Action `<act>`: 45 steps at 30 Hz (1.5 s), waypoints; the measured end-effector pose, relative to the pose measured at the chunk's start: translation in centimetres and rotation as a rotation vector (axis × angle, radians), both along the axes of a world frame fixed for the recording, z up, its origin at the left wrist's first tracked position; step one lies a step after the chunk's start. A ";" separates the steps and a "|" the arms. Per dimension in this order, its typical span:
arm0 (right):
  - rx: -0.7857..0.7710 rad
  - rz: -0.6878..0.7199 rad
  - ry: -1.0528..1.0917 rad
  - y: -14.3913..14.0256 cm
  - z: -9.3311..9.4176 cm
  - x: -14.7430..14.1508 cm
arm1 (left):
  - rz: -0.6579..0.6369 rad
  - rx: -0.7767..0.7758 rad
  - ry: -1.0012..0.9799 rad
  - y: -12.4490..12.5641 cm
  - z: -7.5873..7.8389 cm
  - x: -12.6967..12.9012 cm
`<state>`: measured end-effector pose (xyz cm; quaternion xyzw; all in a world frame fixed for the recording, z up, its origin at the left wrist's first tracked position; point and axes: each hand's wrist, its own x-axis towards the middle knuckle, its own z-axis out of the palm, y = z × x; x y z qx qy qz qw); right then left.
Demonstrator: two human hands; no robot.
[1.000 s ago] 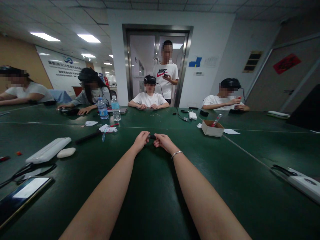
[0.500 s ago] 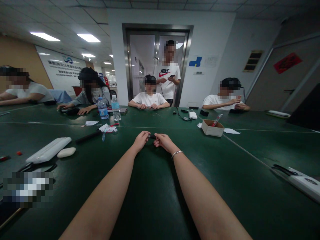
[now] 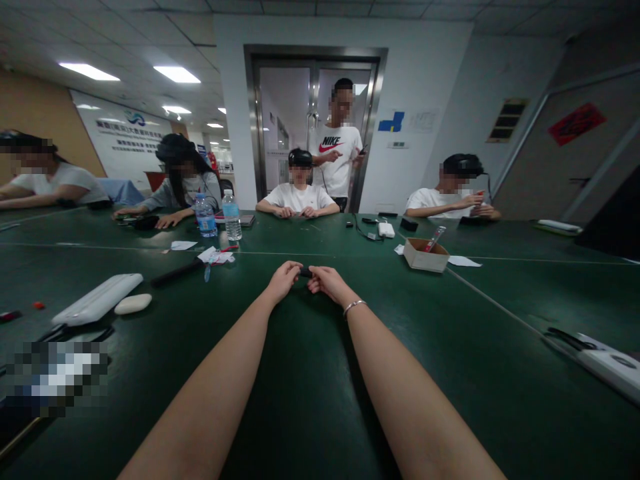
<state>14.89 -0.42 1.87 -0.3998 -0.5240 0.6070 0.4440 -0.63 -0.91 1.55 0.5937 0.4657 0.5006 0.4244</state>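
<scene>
Pinching a black object (image 3: 305, 272), left hand (image 3: 283, 279) and right hand (image 3: 328, 281), both closed, sit between papers (image 3: 213, 256) and box (image 3: 423, 261).

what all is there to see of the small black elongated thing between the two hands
The small black elongated object looks short and slim, with a dark surface; its material and any markings are too small to make out. It lies roughly level, crosswise between the bare left hand and the bare right hand, whose fingers hold its two ends and hide them, leaving only the middle in view. Whether it also touches the dark green tabletop cannot be told.
</scene>
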 end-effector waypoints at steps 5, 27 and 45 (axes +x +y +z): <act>0.005 0.011 0.005 -0.2 0.1 0.1 | -0.005 -0.014 -0.017 -0.1 0.1 0.1; -0.003 0.004 0.001 -0.2 0.1 0.0 | -0.010 -0.010 0.001 -0.3 0.3 0.1; 0.003 0.000 -0.004 -0.2 0.2 0.0 | -0.010 0.011 0.023 -0.1 0.0 0.0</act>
